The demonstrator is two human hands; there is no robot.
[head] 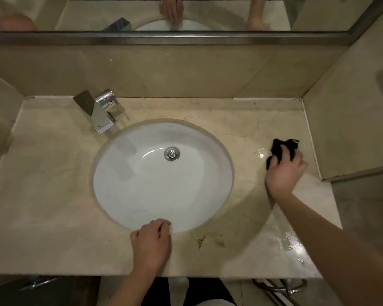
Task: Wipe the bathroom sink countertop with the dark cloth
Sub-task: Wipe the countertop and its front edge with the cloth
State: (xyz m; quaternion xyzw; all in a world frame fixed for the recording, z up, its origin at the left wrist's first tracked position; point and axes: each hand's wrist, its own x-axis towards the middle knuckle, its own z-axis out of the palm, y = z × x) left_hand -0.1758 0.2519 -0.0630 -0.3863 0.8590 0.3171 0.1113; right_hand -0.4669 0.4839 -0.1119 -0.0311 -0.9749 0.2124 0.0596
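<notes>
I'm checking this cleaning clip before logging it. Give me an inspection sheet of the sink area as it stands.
Surface: beige marble countertop, wet patches at the right and near-right corner, dark stain by the front edge.
Job's things: dark cloth, bunched, on the right side of the countertop.
Clutter: nothing seen.
Hands: right hand grips the cloth; left hand rests on the sink's near rim, fingers curled.
Cables: nothing seen.
Surroundings: white basin with metal drain; chrome faucet at back left; mirror above.
</notes>
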